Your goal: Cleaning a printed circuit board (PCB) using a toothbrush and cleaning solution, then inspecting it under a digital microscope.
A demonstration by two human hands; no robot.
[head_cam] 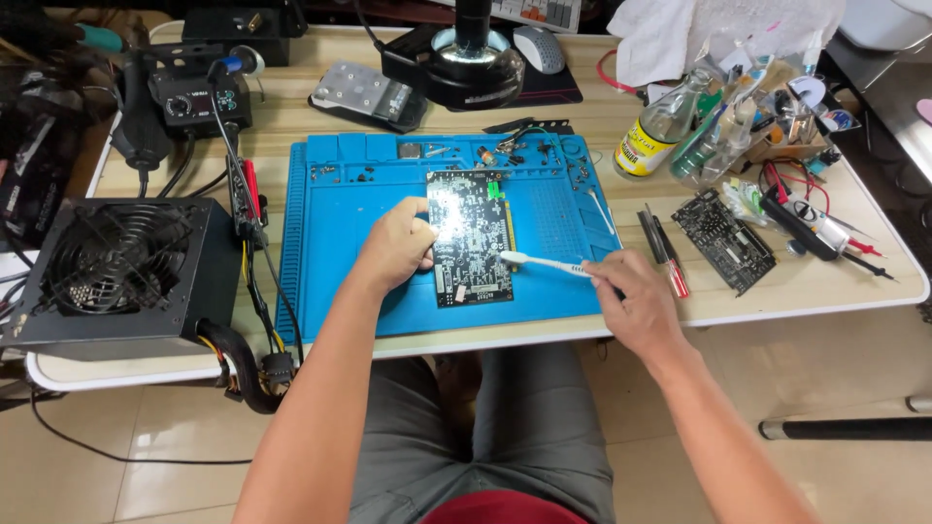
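A dark circuit board (471,238) with a glossy, speckled surface is laid on a matt blue mat (330,243) that looks like rubber, ribbed along its left edge. A white plastic toothbrush (544,262) is seen, smooth and slightly shiny. The table (291,121) is finished in pale wood grain. A black metal box (126,267) with a wire fan grille is matt. A clear glass bottle (665,121) is glossy, and a white cloth (670,34) looks soft.
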